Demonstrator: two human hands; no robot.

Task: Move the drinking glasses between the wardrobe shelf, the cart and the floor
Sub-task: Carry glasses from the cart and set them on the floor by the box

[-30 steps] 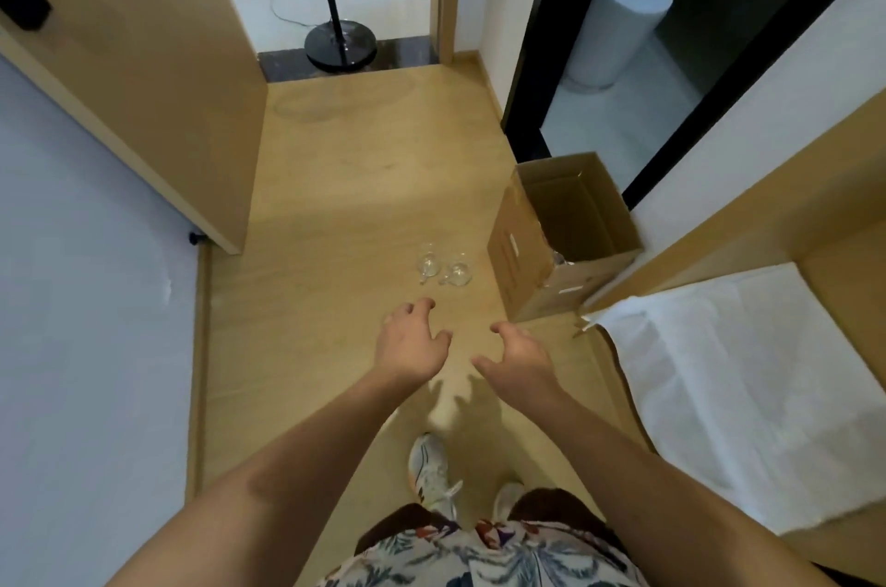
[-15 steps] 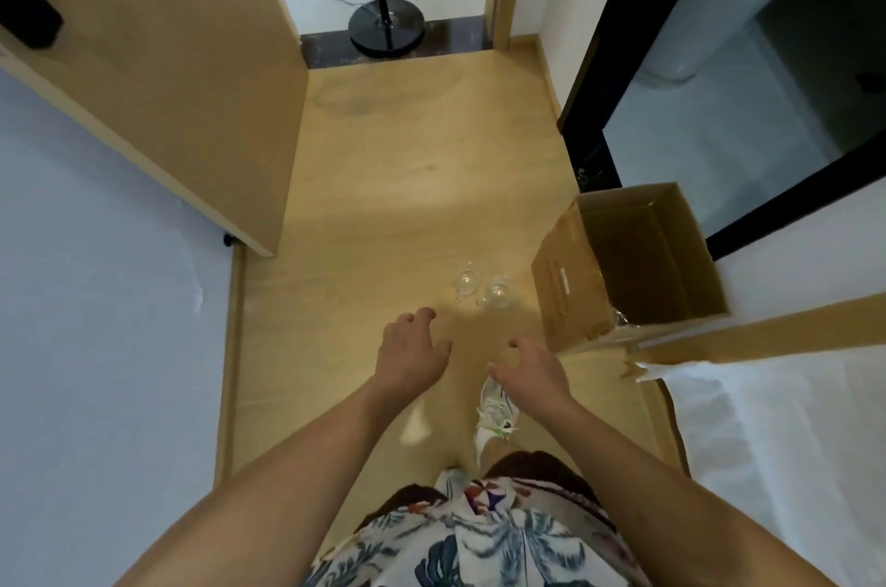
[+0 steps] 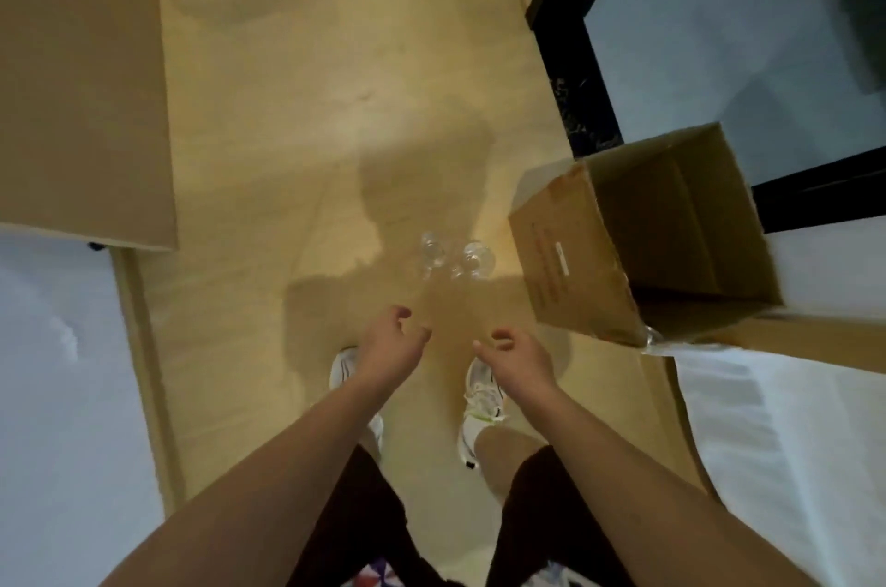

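Both hands (image 3: 450, 354) hover empty, short of two glasses (image 3: 455, 258) on floor (image 3: 307, 107).

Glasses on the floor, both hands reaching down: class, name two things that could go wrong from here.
The two glasses stand close together, perhaps touching, so the left hand or right hand grasping one could knock the other over. They are clear and hard to see on the floor, just ahead of the shoes, so a step forward might kick them.

Clear glasses (image 3: 455, 258) blurred; count uncertain
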